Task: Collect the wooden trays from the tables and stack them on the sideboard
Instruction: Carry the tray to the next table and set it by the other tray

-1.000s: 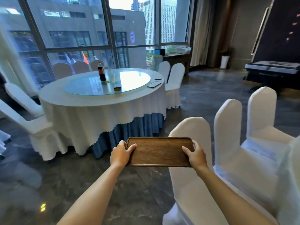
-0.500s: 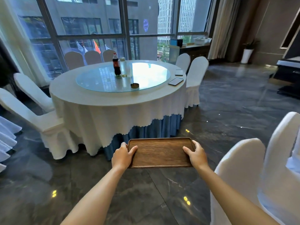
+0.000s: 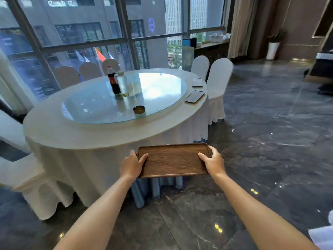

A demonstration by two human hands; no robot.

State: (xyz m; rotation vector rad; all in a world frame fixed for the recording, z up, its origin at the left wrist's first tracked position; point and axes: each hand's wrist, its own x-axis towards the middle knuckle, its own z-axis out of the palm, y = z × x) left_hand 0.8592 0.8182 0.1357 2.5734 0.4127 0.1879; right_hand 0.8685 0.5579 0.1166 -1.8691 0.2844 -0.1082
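Note:
I carry one dark wooden tray (image 3: 173, 160) level in front of me, above the floor and just before the round table. My left hand (image 3: 132, 164) grips its left short edge, thumb on top. My right hand (image 3: 213, 162) grips the right short edge the same way. The tray has nothing on it. A dark sideboard (image 3: 210, 49) stands by the window at the back, with boxes on top.
The round table (image 3: 111, 130) with a white cloth and glass turntable holds a cola bottle (image 3: 113, 80), an ashtray (image 3: 139, 109) and two phones (image 3: 194, 96). White-covered chairs (image 3: 217, 87) ring it. Dark marble floor (image 3: 270, 141) spreads to the right; a potted plant (image 3: 273, 46) stands far right.
I have walked toward the round table and turned left; the white chairs on my right have slid out of view. Both hands keep the same hold on the tray.

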